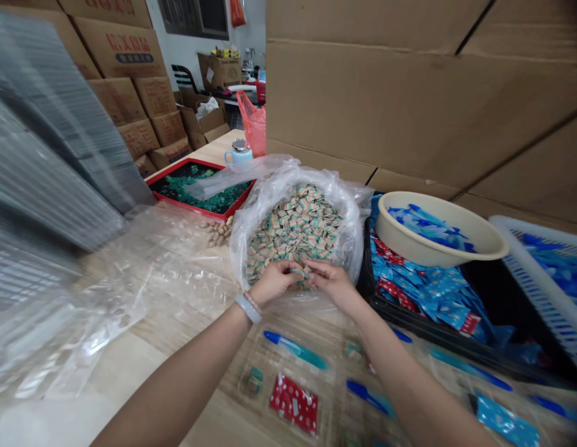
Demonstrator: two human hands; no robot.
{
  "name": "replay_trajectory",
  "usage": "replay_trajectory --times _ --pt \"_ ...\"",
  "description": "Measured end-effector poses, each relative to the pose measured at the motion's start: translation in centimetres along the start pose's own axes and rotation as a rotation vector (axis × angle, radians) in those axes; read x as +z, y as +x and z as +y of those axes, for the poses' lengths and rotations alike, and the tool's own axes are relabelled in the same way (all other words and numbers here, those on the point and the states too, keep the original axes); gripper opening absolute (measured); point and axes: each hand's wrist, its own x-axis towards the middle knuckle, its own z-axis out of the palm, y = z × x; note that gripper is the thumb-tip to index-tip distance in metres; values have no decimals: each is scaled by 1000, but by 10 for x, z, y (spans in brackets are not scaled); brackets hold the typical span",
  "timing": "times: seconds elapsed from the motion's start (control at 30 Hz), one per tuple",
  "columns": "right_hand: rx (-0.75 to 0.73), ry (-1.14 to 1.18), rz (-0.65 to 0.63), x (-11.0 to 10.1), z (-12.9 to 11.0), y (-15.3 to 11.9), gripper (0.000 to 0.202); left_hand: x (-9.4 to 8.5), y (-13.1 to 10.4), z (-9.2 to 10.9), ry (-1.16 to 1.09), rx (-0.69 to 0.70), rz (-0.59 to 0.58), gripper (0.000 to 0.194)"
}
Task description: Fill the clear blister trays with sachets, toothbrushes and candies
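Note:
An open clear plastic bag (239, 251) stands full of small folded pieces (298, 217), striped in tan, green and pink. Both hands are over its near edge, close together. My left hand (275, 280), a pale bracelet on its wrist, has thumb and fingers closed on a small striped piece. My right hand (334, 282) pinches at a small piece too, its fingertips nearly meeting the left ones. Below the hands, blurred clear trays hold a blue-and-teal plastic item (295, 349), a red dotted packet (294, 402) and a small striped piece (255, 380).
On the right stand a cream basin (497, 251) of blue plastic items, a black crate (428, 329) of blue and red packets, and a white basket (540, 292). Clear plastic trays (97, 316) and a red-rimmed tray (190, 209) lie left. Cardboard (409, 105) walls the back.

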Motion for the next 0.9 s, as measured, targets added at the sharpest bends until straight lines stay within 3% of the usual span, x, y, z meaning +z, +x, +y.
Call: replay_trajectory --times 0.17,0.37,0.47,0.6,0.7,0.8,0.9 --pt "-276 -560 -71 -1 -5 -2 32 -3 1 2 309 101 2 16" --pt "-283 -1230 -142 0 -19 -12 25 -10 -6 -5 650 184 178 30" --pt "-320 -1411 -168 1 -21 -13 24 -13 -10 -9 814 259 134 31" --pt "-332 -1408 -170 0 -15 -11 26 -14 -12 -11 863 295 99 31" --pt "-342 -1247 -165 -7 -12 -5 27 -18 -12 -11 817 280 140 30" --pt "-380 -1023 -163 -13 -17 13 27 -27 -7 -5 724 227 168 24" --pt "-378 -864 -244 -10 -23 40 32 -33 5 3 666 195 138 21"
